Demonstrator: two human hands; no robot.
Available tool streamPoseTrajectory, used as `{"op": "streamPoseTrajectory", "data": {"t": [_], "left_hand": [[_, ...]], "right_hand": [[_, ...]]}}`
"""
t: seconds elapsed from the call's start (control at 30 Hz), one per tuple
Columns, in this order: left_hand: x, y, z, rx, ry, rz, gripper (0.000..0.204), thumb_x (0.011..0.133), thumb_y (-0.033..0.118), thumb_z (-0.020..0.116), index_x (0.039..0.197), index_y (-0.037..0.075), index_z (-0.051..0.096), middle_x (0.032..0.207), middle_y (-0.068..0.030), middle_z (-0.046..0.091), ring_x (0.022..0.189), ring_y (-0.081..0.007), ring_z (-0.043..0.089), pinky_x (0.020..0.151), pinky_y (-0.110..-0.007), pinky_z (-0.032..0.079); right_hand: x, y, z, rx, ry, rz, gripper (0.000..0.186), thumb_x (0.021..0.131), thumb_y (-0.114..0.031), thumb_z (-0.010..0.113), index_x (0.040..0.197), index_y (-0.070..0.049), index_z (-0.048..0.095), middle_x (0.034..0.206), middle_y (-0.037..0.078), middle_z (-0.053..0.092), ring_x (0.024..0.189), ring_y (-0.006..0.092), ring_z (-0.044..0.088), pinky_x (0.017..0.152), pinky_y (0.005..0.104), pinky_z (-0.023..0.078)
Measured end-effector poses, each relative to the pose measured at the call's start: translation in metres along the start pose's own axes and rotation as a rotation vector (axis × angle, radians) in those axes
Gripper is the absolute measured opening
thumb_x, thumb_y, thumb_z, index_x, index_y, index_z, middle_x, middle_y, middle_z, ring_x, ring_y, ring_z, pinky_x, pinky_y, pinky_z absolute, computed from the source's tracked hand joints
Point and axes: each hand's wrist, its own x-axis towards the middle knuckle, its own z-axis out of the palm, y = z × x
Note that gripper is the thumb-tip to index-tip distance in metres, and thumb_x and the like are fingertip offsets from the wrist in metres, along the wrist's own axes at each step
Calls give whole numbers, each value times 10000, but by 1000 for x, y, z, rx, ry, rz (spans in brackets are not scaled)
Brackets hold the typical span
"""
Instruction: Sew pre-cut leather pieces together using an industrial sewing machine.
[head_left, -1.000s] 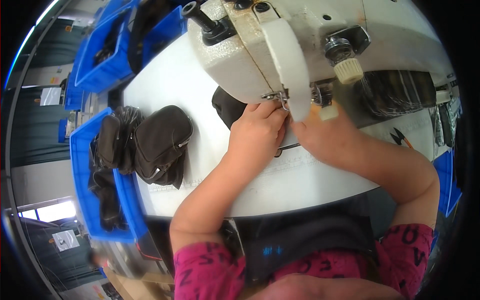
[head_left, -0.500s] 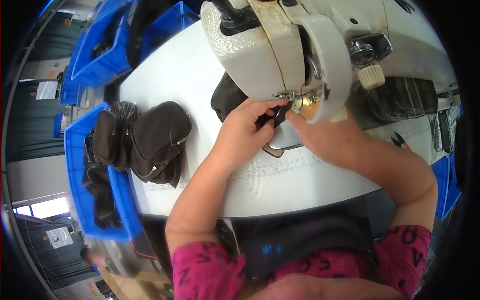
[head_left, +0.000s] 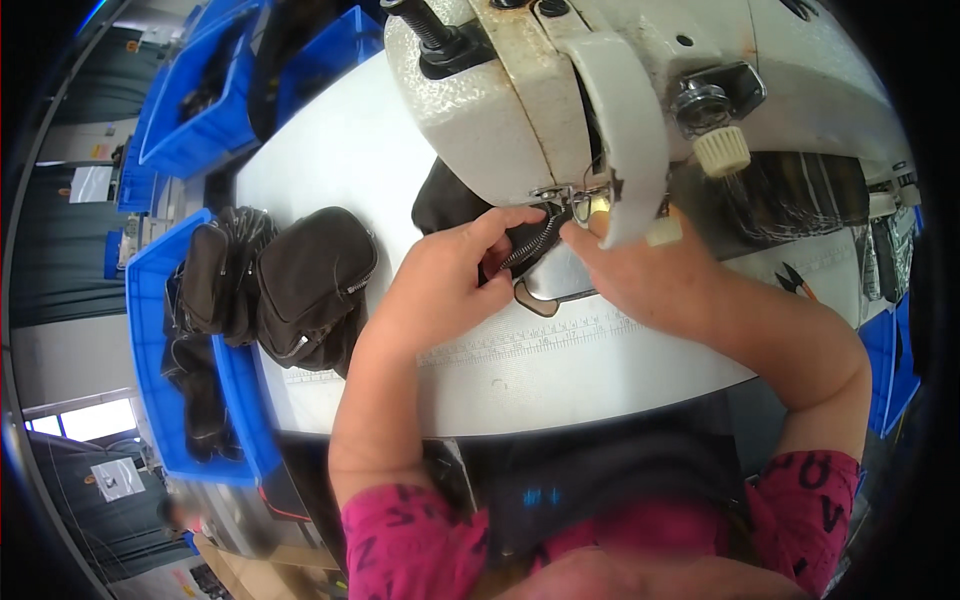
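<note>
A black fabric piece with a zipper (head_left: pixel 537 246) lies under the needle area of a white sewing machine (head_left: pixel 480 120). My left hand (head_left: pixel 440 285) is closed on it, thumb and index finger on either side of the curved zipper teeth. On the other side, my right hand (head_left: pixel 655 275) holds the edge of the piece close to the presser foot (head_left: pixel 572 203); the machine's arm hides some of its fingers. More of the dark fabric (head_left: pixel 445 200) sticks out to the left, behind my left hand.
Dark zippered pouches (head_left: pixel 315 275) sit at the white table's left edge, beside a blue bin (head_left: pixel 150 350) holding more. Another blue bin (head_left: pixel 215 110) stands farther back. On the right lie dark fabric pieces (head_left: pixel 790 200) and orange-handled snips (head_left: pixel 795 282). A ruler strip (head_left: pixel 520 345) crosses the table.
My left hand has shifted left and slightly down, away from the needle, and a longer stretch of zipper teeth now shows. My right hand stays by the presser foot. The view has shifted slightly.
</note>
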Motion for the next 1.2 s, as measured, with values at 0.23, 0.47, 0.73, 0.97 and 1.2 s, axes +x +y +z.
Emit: {"op": "streamPoseTrajectory", "data": {"t": [0.23, 0.47, 0.73, 0.97, 1.2], "left_hand": [[3, 8, 7, -990, -53, -193, 540, 920, 0, 574, 1450, 20, 478, 915, 19, 595, 818, -54, 542, 677, -223, 436], [1, 11, 22, 101, 309, 299, 473, 755, -124, 624, 1155, 123, 673, 1165, -99, 671, 989, -296, 652, 800, -375, 550], [3, 9, 23, 178, 125, 173, 363, 775, -131, 649, 1104, 21, 680, 1043, -115, 687, 949, -289, 673, 855, -353, 543], [1, 11, 28, -245, 49, 136, 441, 854, -73, 688, 1270, -1, 561, 1023, -71, 660, 904, -171, 636, 825, -318, 531], [6, 12, 39, -311, 197, 186, 386, 879, -62, 629, 1251, 29, 584, 1030, -119, 686, 906, -224, 666, 794, -359, 532]], "right_hand": [[6, -8, -10, 62, 19, -119, 400, 808, -125, 661, 1196, -33, 682, 1075, 114, 648, 1098, 265, 641, 748, 388, 547], [0, -21, 0, 134, 192, -194, 367, 816, -141, 642, 1126, 48, 697, 1125, 174, 671, 1154, 313, 626, 775, 363, 574], [-5, -22, -5, 57, 155, -212, 368, 826, -158, 641, 1112, 64, 709, 1139, 222, 699, 1119, 338, 649, 880, 391, 537], [-5, -22, -1, 58, 191, -228, 294, 839, -141, 643, 1045, 53, 722, 987, 174, 710, 946, 288, 653, 783, 369, 515], [-5, -22, 2, -45, 319, -227, 322, 796, -154, 658, 1021, 69, 719, 950, 188, 706, 906, 294, 654, 744, 373, 519]]}}
